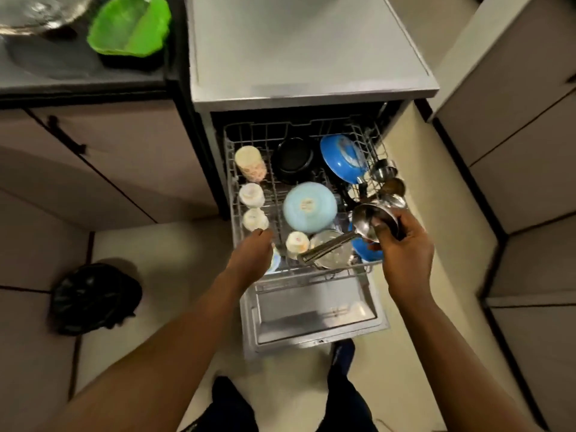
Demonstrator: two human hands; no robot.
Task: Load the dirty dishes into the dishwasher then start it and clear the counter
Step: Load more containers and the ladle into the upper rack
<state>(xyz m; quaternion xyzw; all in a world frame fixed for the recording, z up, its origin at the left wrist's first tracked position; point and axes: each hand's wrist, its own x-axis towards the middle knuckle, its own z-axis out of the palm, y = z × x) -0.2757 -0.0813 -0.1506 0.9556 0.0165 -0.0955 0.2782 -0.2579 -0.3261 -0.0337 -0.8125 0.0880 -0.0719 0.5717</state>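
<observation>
Beside bench [93,85], over pulled-out rack [232,169]: loading, right hand [402,244] gripping ladle [364,224], left hand's [252,254] fingers unclear; next, slotting ladle in.

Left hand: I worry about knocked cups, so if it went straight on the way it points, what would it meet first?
Probably the small white cup at the rack's left edge; the left hand points up along that cup row, though depth is unclear.

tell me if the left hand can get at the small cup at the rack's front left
Probably yes: the left hand hovers right beside that small cup, nothing lies between them, and the right hand holds the ladle.
</observation>
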